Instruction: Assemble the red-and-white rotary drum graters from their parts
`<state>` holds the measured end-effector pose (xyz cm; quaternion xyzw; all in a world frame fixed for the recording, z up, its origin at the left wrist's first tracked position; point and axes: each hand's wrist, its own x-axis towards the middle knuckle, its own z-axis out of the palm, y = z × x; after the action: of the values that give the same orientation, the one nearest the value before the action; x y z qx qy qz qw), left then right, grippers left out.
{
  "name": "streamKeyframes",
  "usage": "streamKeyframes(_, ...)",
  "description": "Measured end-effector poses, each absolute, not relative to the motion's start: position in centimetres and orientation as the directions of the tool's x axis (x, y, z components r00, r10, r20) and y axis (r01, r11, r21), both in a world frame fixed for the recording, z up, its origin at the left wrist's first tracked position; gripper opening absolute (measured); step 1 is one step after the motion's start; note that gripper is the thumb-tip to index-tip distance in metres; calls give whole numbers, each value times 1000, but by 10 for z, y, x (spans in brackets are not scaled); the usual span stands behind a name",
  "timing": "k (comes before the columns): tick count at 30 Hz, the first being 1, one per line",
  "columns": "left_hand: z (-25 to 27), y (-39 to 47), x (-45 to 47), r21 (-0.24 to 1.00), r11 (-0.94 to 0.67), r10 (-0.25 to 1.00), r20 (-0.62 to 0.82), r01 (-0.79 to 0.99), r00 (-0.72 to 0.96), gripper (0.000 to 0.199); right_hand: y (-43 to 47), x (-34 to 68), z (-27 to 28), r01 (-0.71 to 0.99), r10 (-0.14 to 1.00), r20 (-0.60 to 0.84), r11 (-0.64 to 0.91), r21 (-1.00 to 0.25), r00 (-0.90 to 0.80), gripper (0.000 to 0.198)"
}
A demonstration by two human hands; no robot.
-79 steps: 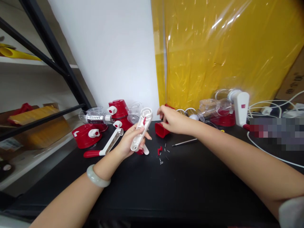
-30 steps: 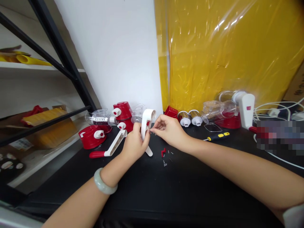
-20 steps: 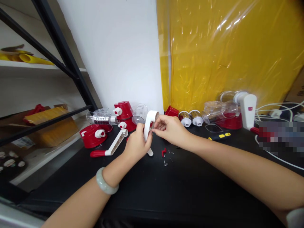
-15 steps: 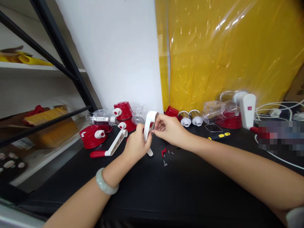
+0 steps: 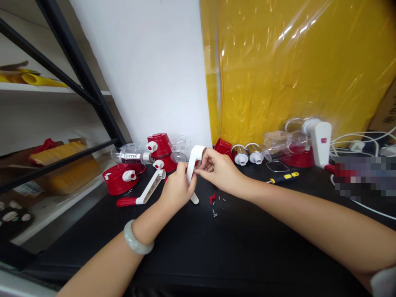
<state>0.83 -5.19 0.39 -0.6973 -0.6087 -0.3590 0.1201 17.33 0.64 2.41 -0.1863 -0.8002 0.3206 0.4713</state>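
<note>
My left hand (image 5: 176,186) is closed around a white plastic crank arm (image 5: 192,161), which it holds up at a tilt above the black table. Close against the arm's inner side, my right hand (image 5: 223,170) has thumb and fingers pinched together; whatever they hold is too small and hidden to make out. A white rounded strip (image 5: 194,199) shows below my left hand, its upper part covered. On the table under my right hand lie a small red plastic piece (image 5: 212,199) and several loose screws (image 5: 215,214).
To the left are a crank handle with a red grip (image 5: 126,201) and red grater bases (image 5: 119,181). Metal grater drums (image 5: 240,155) stand at the back. Rightward lie a screwdriver (image 5: 286,177), a clear plastic housing (image 5: 275,142), an assembled grater (image 5: 321,142) and white cables (image 5: 349,140).
My right hand has shifted very slightly along the white crank arm, fingers still pinched. The view has moved a little, showing more of the screwdriver. Otherwise the layout is the same.
</note>
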Motion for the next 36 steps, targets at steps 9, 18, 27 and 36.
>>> streamKeyframes(9,0,-50,6,304,-275,762,647,912,14,16,1,175,25,53,630,626,722,-689,-460,25)
streamKeyframes(18,-2,-49,8,604,-480,801,597,636,38,26,2,175,22,108,559,697,808,-579,-449,21)
streamKeyframes(27,-7,-50,13,757,-476,862,502,448,68,29,4,178,17,195,326,817,945,-263,-476,17)
streamKeyframes(36,-1,-41,11,849,-390,882,455,356,-119,37,18,199,50,237,454,558,877,-418,-695,9)
